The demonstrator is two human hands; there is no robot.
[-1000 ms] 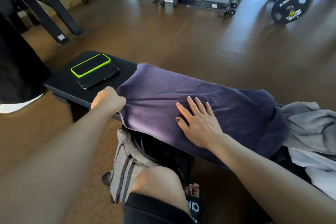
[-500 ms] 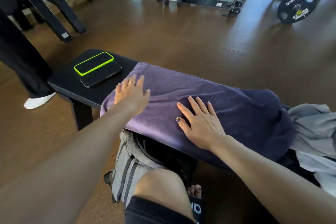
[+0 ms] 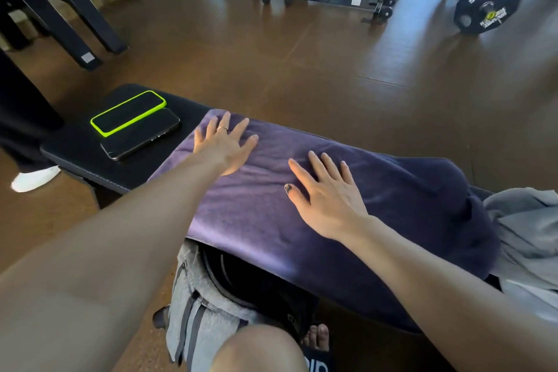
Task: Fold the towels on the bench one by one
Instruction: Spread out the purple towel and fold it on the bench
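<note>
Both hands lie flat with fingers spread on the purple towel (image 3: 302, 205), which is stretched lengthwise along the black gym bench surface (image 3: 75, 148); neither has a grip on the cloth, the palms and straight fingers only press it. The left hand (image 3: 225, 145) sits near the towel's far left end, just short of the two phones (image 3: 136, 124) lying side by side on the bare padding, and the right hand (image 3: 326, 196) rests around the middle. The step in hand looks like smoothing before the next fold. To do it well, press outward from the centre so wrinkles run off the ends, keep the right palm anchoring the middle so the cloth does not slide off the near edge, where it already overhangs the grey bag (image 3: 205, 305) below, and square the left end before lifting it. Sweeping too far left could nudge the phones. A grey towel (image 3: 525, 220) bunched at the right end waits unfolded.
</note>
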